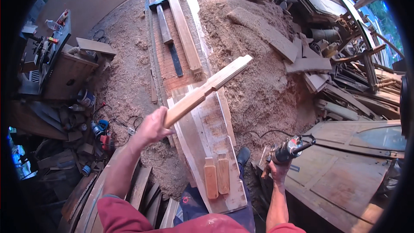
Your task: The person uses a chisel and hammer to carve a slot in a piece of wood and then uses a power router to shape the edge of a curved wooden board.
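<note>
My left hand (153, 126) is closed round the near end of a wooden piece (198, 95) with a notch in its middle. The piece slants up to the right above the work plank (205, 138). Off to the right, my right hand (279, 173) grips a corded power tool (283, 152) with a dark body and a black side handle; its exact kind is unclear. Two short wooden pieces with shaped ends, a left one (210, 179) and a right one (223, 176), lie side by side on the plank's near end.
A hammer (162, 21), a dark flat bar (175, 60) and a long wooden bar (183, 30) lie farther along the bench. Wood shavings (254, 90) cover the ground. A panelled wooden door (336, 168) lies at right, scrap boards (358, 99) behind it. Cluttered cabinet (67, 75) at left.
</note>
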Motion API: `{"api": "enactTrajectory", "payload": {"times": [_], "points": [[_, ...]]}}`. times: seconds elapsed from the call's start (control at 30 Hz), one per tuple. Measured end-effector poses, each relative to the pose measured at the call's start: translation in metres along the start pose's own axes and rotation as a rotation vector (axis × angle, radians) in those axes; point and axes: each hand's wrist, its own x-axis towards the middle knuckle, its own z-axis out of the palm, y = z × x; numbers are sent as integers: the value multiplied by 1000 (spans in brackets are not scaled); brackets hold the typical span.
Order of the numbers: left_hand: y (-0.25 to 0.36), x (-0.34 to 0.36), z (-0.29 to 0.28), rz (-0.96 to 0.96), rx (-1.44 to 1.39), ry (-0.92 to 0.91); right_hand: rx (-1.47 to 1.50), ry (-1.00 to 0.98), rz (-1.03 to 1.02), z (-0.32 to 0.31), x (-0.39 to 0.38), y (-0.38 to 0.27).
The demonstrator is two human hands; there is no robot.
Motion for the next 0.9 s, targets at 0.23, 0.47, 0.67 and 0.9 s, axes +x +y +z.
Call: {"api": "enactTrajectory", "payload": {"times": [0.23,0.47,0.67,0.9], "points": [[144,-105,102,-326,-499,-55,-91,-42,-10,-27,7,13],[256,-133,256,-443,-762,231,26,-89,15,-30,32,38],[255,-122,306,-560,-663,386,101,-238,-50,-48,78,52],[253,-126,306,-522,-437,540,110,-333,-58,-43,102,10]]}}
